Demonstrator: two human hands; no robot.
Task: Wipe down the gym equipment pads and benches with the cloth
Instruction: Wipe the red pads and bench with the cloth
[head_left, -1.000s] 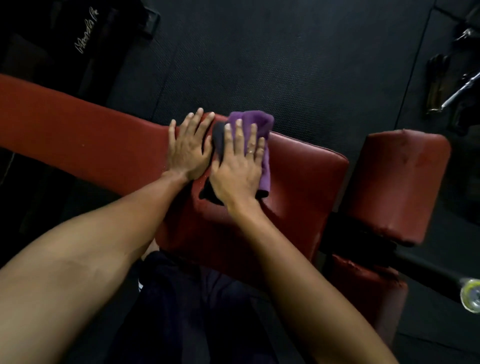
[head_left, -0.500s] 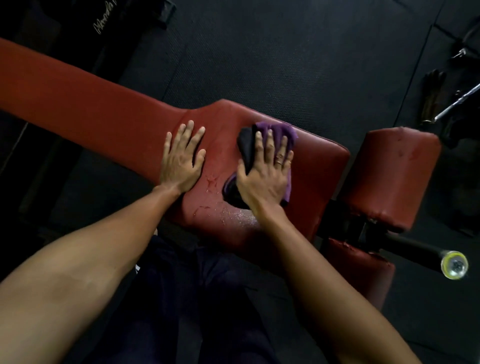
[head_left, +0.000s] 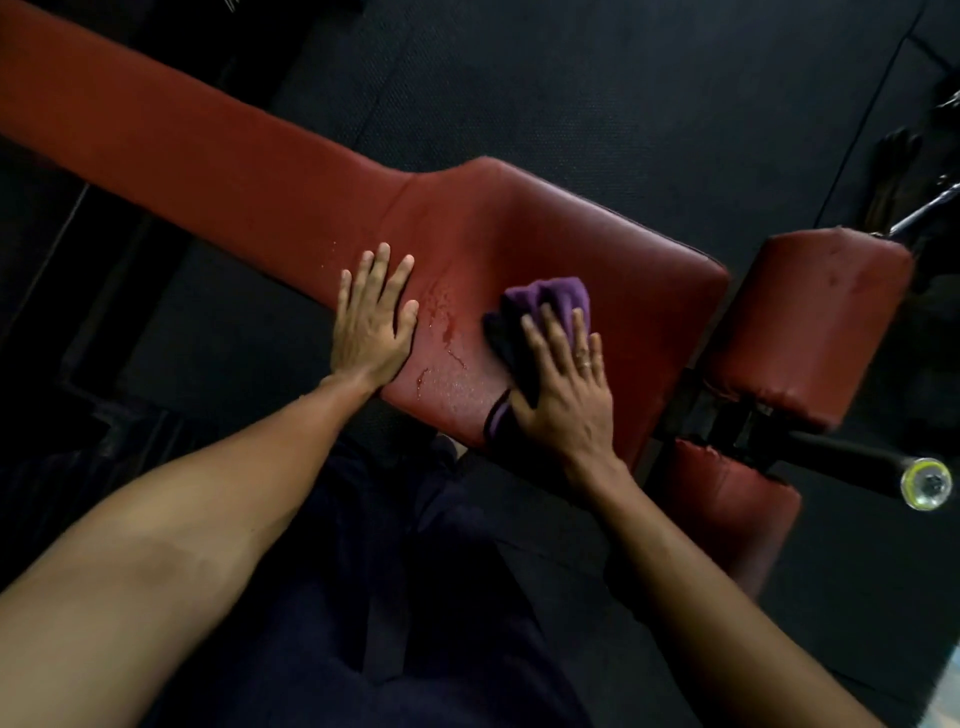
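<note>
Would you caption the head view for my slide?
Right hand presses purple cloth on wet red bench pad; left hand rests flat beside.

No text, label or number can be read; white marks (head_left: 229, 4) at the top edge are cut off.

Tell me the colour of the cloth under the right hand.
The cloth is purple and black; head view.

Black rubber floor (head_left: 571, 78), black bar (head_left: 841, 460) with shiny end cap (head_left: 927, 483), dark trousers (head_left: 415, 597)
</note>
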